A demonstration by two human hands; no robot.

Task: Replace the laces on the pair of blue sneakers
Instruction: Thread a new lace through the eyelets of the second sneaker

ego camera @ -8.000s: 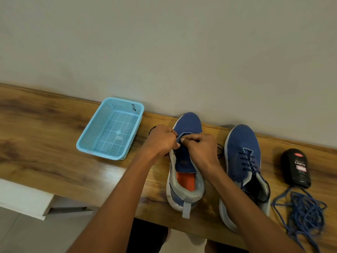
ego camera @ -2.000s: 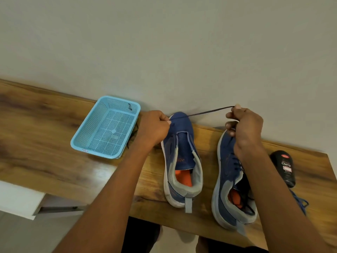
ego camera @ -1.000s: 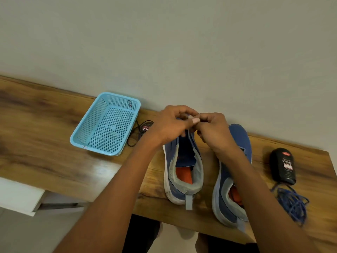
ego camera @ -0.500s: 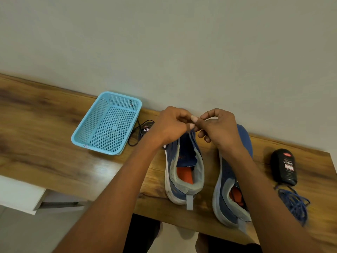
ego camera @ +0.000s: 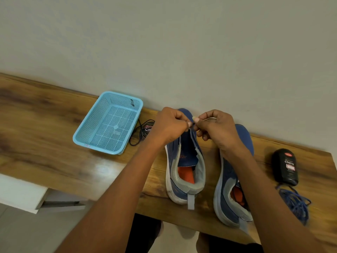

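Both hands meet over the left sneaker (ego camera: 186, 161), left hand (ego camera: 169, 126) and right hand (ego camera: 217, 128) pinching a dark lace (ego camera: 191, 124) at the toe-end eyelets; shoe runs heel-to-toe toward the bench's (ego camera: 45, 143) back edge.

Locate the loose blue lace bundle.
Head view, far right: blue lace bundle on the wooden table, just below the black bottle, right of the right sneaker.

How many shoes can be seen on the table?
2. The left shoe stands at the table's middle, both hands working at its front. The right shoe stands beside it, partly hidden by the right forearm. No other shoe is visible.
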